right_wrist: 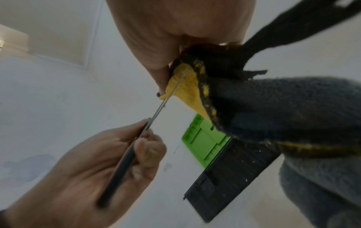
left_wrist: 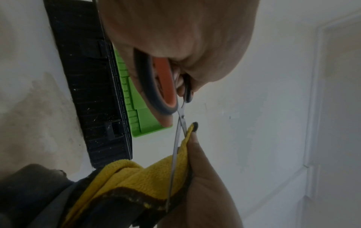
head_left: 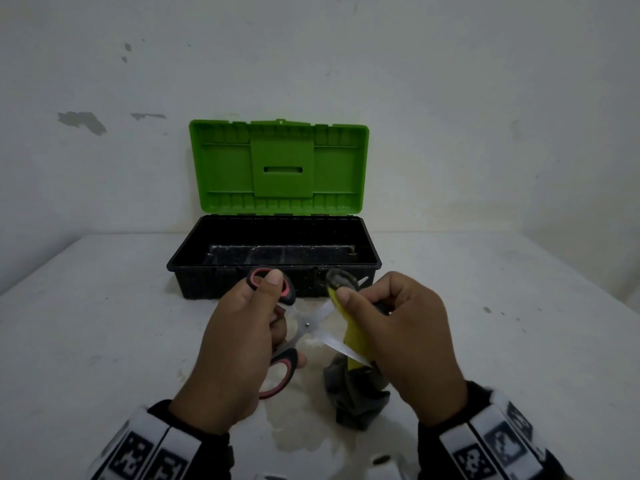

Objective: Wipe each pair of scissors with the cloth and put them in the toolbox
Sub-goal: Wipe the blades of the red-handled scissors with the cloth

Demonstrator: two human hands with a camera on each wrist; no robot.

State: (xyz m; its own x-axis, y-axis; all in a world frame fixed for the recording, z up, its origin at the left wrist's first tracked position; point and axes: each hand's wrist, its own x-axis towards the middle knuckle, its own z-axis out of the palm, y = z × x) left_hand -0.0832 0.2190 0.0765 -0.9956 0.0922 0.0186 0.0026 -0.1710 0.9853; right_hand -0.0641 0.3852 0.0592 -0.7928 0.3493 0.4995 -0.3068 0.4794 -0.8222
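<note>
My left hand (head_left: 242,341) grips the black-and-red handles of a pair of scissors (head_left: 306,325), whose blades are spread wide in an X above the table. My right hand (head_left: 398,337) holds a yellow-and-grey cloth (head_left: 355,341) pinched around one blade. In the left wrist view the steel blade (left_wrist: 174,154) runs down into the yellow cloth (left_wrist: 148,182). The right wrist view shows the blade (right_wrist: 171,91) entering the cloth fold (right_wrist: 187,86). Behind the hands stands the toolbox (head_left: 273,271), black with its green lid (head_left: 278,168) raised; little of its dark inside shows.
The toolbox sits at the back of a white table (head_left: 104,323), against a white wall. A loose grey end of the cloth (head_left: 353,400) hangs down to the table beneath my right hand. A stained patch (head_left: 301,434) marks the table near me.
</note>
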